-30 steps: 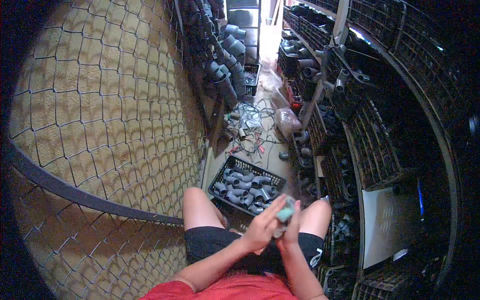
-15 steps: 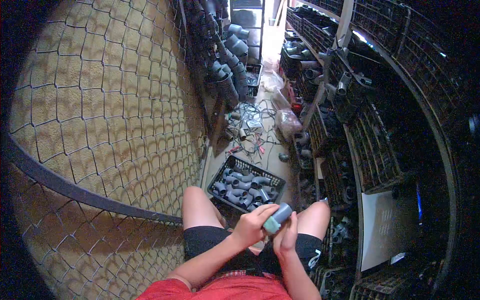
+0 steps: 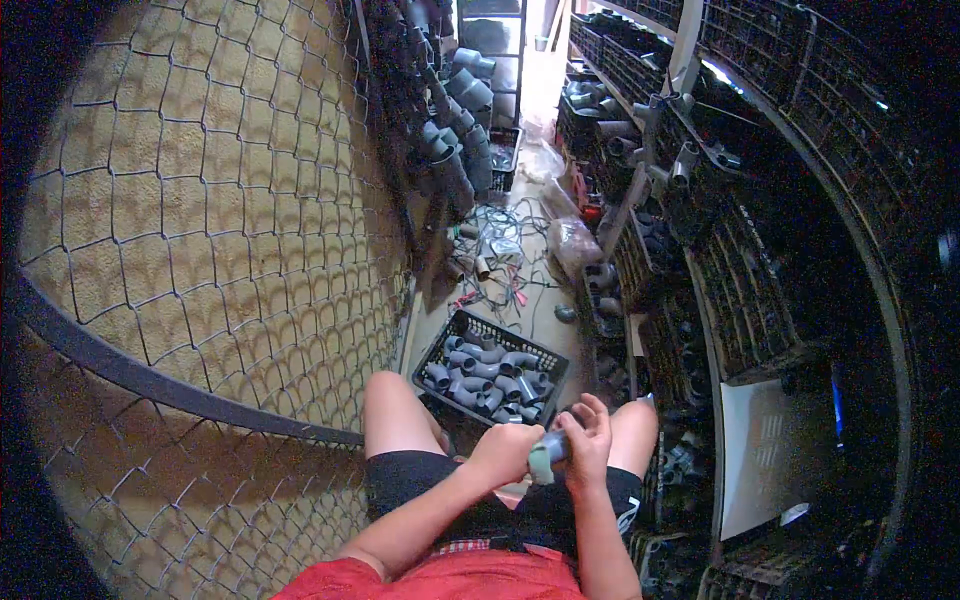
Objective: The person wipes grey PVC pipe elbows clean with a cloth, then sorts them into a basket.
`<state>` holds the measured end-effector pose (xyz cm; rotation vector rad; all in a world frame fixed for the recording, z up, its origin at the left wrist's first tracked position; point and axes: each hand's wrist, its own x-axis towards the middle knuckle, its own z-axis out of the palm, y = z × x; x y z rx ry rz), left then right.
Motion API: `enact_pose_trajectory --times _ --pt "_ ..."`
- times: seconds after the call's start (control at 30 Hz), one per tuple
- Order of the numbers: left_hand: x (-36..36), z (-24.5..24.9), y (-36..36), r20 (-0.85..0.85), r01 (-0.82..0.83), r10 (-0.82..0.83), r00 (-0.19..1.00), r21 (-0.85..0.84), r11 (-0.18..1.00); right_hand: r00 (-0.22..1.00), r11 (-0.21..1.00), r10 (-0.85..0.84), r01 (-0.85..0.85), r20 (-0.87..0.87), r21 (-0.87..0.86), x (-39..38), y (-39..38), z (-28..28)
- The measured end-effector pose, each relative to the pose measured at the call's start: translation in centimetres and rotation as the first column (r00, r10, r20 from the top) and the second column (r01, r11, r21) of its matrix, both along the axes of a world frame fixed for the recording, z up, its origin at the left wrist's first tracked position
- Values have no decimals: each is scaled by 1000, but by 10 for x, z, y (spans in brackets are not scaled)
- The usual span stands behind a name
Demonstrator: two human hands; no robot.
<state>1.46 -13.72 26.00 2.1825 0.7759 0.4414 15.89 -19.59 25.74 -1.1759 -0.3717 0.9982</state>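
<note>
Between my hands, just above my lap, is a grey plastic pipe fitting [image 3: 557, 446]. A pale green piece [image 3: 541, 463], soft-looking like a cloth or sponge, lies against its near end. My left hand [image 3: 505, 452] is closed around the fitting's left side, next to the green piece. The fingers of my right hand [image 3: 590, 440] curl over the fitting's far right end, with the fingertips raised and bent. Past my knees, a black plastic crate [image 3: 560, 358] on the floor holds several grey elbow fittings [image 3: 487, 369].
Wire mesh [image 3: 230, 220] runs along the left. Shelves with crates [image 3: 745, 270] of fittings line the right. Farther along the aisle lie tangled cords [image 3: 500, 228] and plastic bags [image 3: 573, 240]. Large grey fittings [image 3: 450, 165] are stacked at the back left. A white panel [image 3: 755, 450] stands low right.
My right hand has turned and lifted, its fingers now curling over the fitting's end instead of lying along its side. The fitting has tilted and is more covered by my fingers.
</note>
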Motion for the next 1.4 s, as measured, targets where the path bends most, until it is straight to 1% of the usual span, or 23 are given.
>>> enact_pose_trajectory --times 0.07,0.13,0.2,0.23,0.27,0.3,0.33,0.4,0.47,0.53,0.6,0.67,0.7,0.73,0.8,0.9,1.03,1.1,1.23,1.27,1.3,1.33,1.4 --pt "5 -9 2 -13 -16 18 1000 118 993 999 1000 17 -17 38 -13 -1 0 -6" --pt "8 -21 3 60 -20 13 998 127 992 998 945 -57 47 21 324 -5 3 4" --pt "11 -65 5 373 205 -16 927 -471 858 1000 939 2 -6 14 343 1 6 15" --pt "11 -78 8 337 189 45 940 -626 756 898 967 43 -148 438 208 10 10 22" --pt "19 -108 12 298 128 256 920 -844 522 622 976 123 -218 773 20 20 12 31" --pt "19 -116 22 162 -49 242 957 -728 684 390 986 24 -164 920 44 30 9 46" --pt "17 -124 33 26 -200 256 966 -550 811 329 997 -2 -71 944 27 37 1 81" --pt "9 -167 50 -173 -402 371 912 -548 733 458 961 -276 108 845 256 85 -18 57" --pt "-1 -284 84 -509 -457 283 813 -257 851 486 893 -444 309 753 328 124 -46 72" --pt "-6 -289 103 -592 -600 330 735 -340 725 234 761 -552 533 800 369 186 -68 69" --pt "-6 -276 108 -578 -706 481 660 -257 660 124 625 -611 682 782 380 249 -91 61" --pt "-5 -282 121 -595 -792 523 610 -461 399 -75 504 -611 731 788 460 345 -117 21" --pt "-3 -280 123 -431 -727 604 671 -542 421 -200 433 -568 752 798 497 396 -130 -4" --pt "-5 -277 124 -253 -657 675 693 -606 449 -198 432 -568 754 799 495 462 -156 -43" --pt "-1 -273 124 -247 -653 695 675 -638 408 -182 510 -149 828 972 233 571 -175 -109" --pt "12 -225 108 -175 -588 708 684 -706 393 -325 629 -144 699 935 340 585 -136 -111" --pt "15 -198 89 -186 -586 655 732 -663 467 -334 764 -102 576 937 289 523 -121 -62" --pt "11 -235 90 -197 -583 621 759 -630 513 -79 701 -214 682 974 209 499 -124 -60" --pt "6 -280 95 -184 -554 564 805 -573 603 99 477 -601 840 793 257 464 -132 -59" --pt "4 -300 98 -160 -552 567 808 -541 634 207 432 -678 889 705 154 471 -150 -68" --pt "7 -236 85 -160 -656 677 719 -477 584 420 492 -856 840 301 227 424 -155 -50" --pt "6 -216 82 -160 -657 677 718 -478 583 573 506 -804 799 -160 324 351 -158 -21" --pt "3 -191 83 -62 -575 629 775 -481 661 593 441 -709 795 -381 416 243 -145 26"
